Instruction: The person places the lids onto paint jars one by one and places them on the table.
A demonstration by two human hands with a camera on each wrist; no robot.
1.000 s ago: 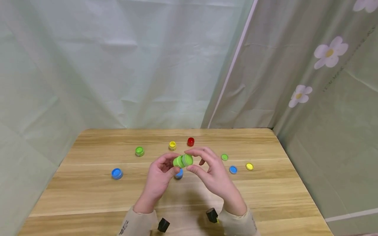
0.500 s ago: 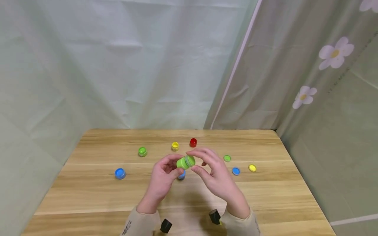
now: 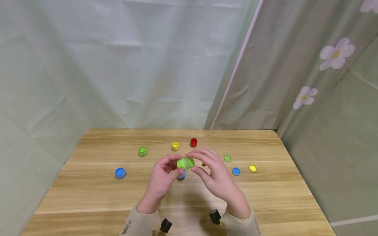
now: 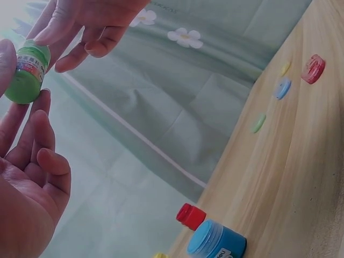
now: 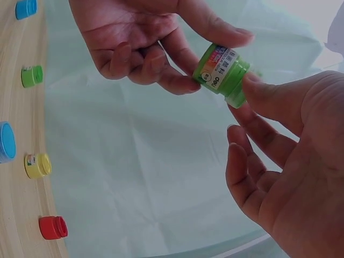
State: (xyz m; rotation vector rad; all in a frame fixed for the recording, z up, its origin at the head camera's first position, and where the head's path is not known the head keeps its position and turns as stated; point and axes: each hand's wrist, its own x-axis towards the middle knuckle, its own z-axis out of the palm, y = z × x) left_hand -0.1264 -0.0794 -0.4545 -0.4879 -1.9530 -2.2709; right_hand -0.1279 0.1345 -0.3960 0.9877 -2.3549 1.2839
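Gripped a small green jar (image 3: 185, 163) in the left hand (image 3: 162, 178), with thumb and fingers curled round its smooth, rounded body. Pinched the narrower end of the same jar between thumb and fingers of the right hand (image 3: 215, 175). Held it tilted in the air above the table (image 3: 88, 196), between both hands. Saw a printed label (image 5: 219, 69) wrapped round its wall, white with an orange-and-purple patch. Could not tell cap from neck behind the right thumb.

Found below, on pale wood with long streaky grain, a second green jar (image 3: 143, 151), a yellow jar (image 3: 175, 146) and a red jar (image 3: 193, 142), all short and round. Saw also a blue jar (image 3: 120, 173) at the left and another blue jar (image 3: 181, 175) partly hidden beneath the held one.

Noted thin, flat discs at the right, apart from one another: a green lid (image 3: 227, 158), a blue lid (image 3: 236, 171), a yellow lid (image 3: 252, 168) and a ridged red lid (image 4: 313, 69). Saw cream fabric sleeves (image 3: 141, 223) and, behind everything, creased pale cloth (image 3: 147, 65) with soft folds and printed white flowers (image 3: 336, 54).
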